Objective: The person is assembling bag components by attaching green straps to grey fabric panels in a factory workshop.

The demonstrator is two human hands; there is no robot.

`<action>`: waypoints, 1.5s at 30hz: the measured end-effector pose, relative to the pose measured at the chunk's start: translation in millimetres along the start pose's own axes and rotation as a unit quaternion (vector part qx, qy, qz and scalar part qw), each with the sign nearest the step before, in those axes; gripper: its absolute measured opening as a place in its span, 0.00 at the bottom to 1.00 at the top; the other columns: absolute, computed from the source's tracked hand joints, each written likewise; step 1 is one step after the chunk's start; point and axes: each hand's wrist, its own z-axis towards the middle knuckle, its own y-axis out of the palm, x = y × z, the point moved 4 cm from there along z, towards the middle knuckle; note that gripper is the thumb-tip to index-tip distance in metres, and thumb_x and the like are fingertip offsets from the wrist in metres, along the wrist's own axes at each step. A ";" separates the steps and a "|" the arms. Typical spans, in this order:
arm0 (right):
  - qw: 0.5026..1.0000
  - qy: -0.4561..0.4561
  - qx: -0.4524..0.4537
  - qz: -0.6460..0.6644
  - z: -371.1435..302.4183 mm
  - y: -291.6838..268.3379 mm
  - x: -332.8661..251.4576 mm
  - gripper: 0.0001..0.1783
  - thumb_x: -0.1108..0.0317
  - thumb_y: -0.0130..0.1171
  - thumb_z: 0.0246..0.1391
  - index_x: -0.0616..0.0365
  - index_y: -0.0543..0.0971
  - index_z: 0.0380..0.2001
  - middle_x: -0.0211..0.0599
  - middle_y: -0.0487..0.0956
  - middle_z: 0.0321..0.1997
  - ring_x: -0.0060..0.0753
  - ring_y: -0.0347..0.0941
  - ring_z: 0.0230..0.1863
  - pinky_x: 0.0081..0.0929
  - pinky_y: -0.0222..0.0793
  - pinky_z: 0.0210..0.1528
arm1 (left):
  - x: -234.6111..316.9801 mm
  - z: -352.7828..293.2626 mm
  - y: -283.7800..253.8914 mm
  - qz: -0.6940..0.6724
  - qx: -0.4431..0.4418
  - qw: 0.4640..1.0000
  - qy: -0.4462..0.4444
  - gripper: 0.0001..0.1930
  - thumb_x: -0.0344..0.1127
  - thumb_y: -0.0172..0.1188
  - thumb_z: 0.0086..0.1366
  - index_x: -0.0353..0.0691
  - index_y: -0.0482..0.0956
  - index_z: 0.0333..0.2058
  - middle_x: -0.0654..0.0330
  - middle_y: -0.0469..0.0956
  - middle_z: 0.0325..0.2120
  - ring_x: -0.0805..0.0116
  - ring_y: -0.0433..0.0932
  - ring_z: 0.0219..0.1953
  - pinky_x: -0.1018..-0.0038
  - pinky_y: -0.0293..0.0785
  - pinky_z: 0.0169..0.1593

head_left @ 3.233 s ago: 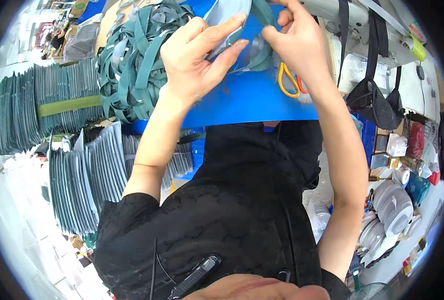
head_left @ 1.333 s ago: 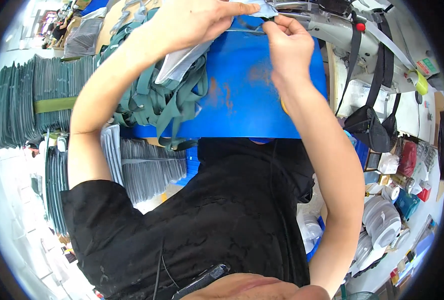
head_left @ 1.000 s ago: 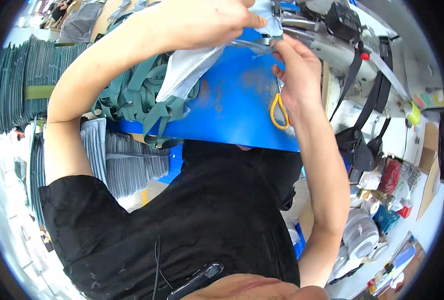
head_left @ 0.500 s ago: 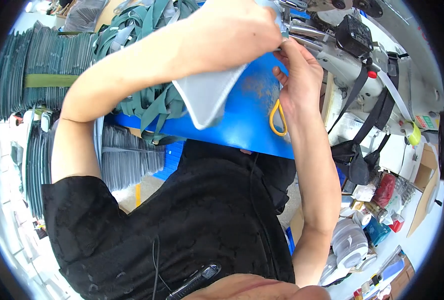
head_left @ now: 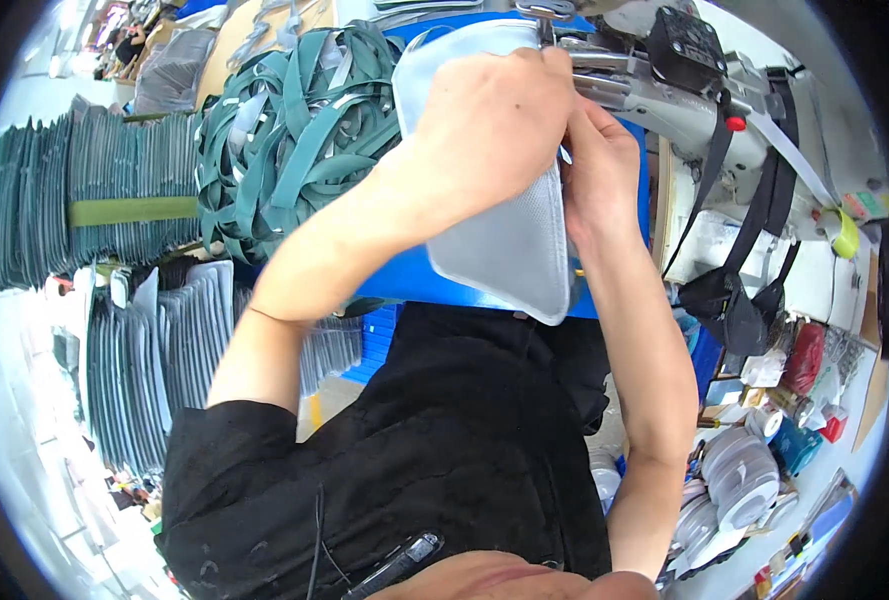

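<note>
A flat grey fabric panel (head_left: 504, 250) with a pale bound edge lies tilted over the blue work surface (head_left: 404, 275), its lower corner hanging past the front edge. My left hand (head_left: 504, 115) reaches across the panel, its fingers closed at the panel's right edge close to the sewing machine's needle area (head_left: 549, 25). Beside it, my right hand (head_left: 604, 165) pinches along the same edge; its fingertips are partly hidden behind the left hand. Under my right wrist, a bit of yellow handle (head_left: 578, 272) shows.
A tangled heap of green straps (head_left: 304, 150) lies left of the panel. Stacked green panels (head_left: 129, 165) and grey panels (head_left: 184, 340) stand farther left. The sewing machine arm (head_left: 654, 100) fills the upper right, with black straps (head_left: 754, 220) hanging from it.
Both hands have shifted slightly down. The grey panel has swung round to the right and now lies more spread out, covering most of the yellow handle.
</note>
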 end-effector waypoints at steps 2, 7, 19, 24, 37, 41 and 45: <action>1.000 -0.004 -0.017 0.022 -0.9 -3.2 -0.1 0.15 0.64 0.66 0.63 0.61 0.85 0.49 0.30 0.85 0.39 0.18 0.77 0.36 0.19 0.71 0.34 | -3.5 -1.0 3.7 -0.079 0.023 0.993 -0.085 0.12 0.33 0.61 0.60 0.33 0.75 0.39 0.45 0.82 0.27 0.45 0.83 0.30 0.55 0.79 0.33; 0.973 -0.153 -0.059 -0.161 -12.7 -19.5 -3.5 0.18 0.66 0.65 0.63 0.62 0.83 0.54 0.27 0.81 0.33 0.17 0.74 0.35 0.19 0.70 0.36 | -8.4 -9.1 15.5 -0.140 0.048 0.983 -0.111 0.12 0.30 0.60 0.62 0.33 0.74 0.43 0.46 0.81 0.26 0.44 0.83 0.31 0.54 0.78 0.34; 0.981 -0.114 -0.130 -0.085 -35.2 -12.4 10.0 0.19 0.69 0.58 0.69 0.65 0.77 0.60 0.23 0.80 0.31 0.12 0.72 0.32 0.16 0.69 0.35 | -23.1 -59.6 12.1 -0.190 0.167 0.968 0.003 0.22 0.25 0.62 0.59 0.48 0.84 0.53 0.59 0.78 0.50 0.65 0.77 0.42 0.71 0.77 0.40; 0.989 -0.080 -0.128 -0.001 -37.5 -10.5 6.9 0.20 0.69 0.56 0.70 0.67 0.75 0.61 0.40 0.84 0.50 0.21 0.81 0.46 0.19 0.76 0.48 | -23.0 -47.5 3.9 -0.130 0.107 0.986 0.015 0.20 0.31 0.65 0.58 0.50 0.86 0.51 0.60 0.77 0.45 0.62 0.77 0.39 0.68 0.77 0.41; 0.993 -0.064 -0.095 0.009 3.8 4.5 -2.7 0.15 0.66 0.59 0.69 0.66 0.79 0.52 0.35 0.84 0.44 0.20 0.80 0.42 0.21 0.75 0.46 | -101.1 -92.7 34.5 -0.126 0.244 0.938 -0.210 0.26 0.37 0.68 0.63 0.53 0.78 0.61 0.49 0.74 0.59 0.53 0.73 0.62 0.61 0.70 0.64; 0.994 -0.032 -0.097 0.042 -1.0 5.5 -5.9 0.15 0.63 0.58 0.70 0.63 0.81 0.49 0.31 0.83 0.40 0.19 0.78 0.40 0.20 0.74 0.44 | -113.4 -156.8 85.2 -0.645 0.134 0.627 -0.417 0.33 0.33 0.65 0.68 0.51 0.67 0.70 0.53 0.73 0.62 0.60 0.73 0.62 0.64 0.70 0.64; 0.978 -0.183 -0.040 -0.093 -10.4 -22.3 -26.0 0.20 0.52 0.52 0.73 0.59 0.82 0.48 0.25 0.79 0.32 0.19 0.75 0.37 0.22 0.74 0.40 | -102.4 -156.2 51.3 -0.697 0.147 0.582 -0.393 0.35 0.30 0.61 0.71 0.46 0.60 0.73 0.56 0.72 0.64 0.68 0.76 0.59 0.70 0.72 0.63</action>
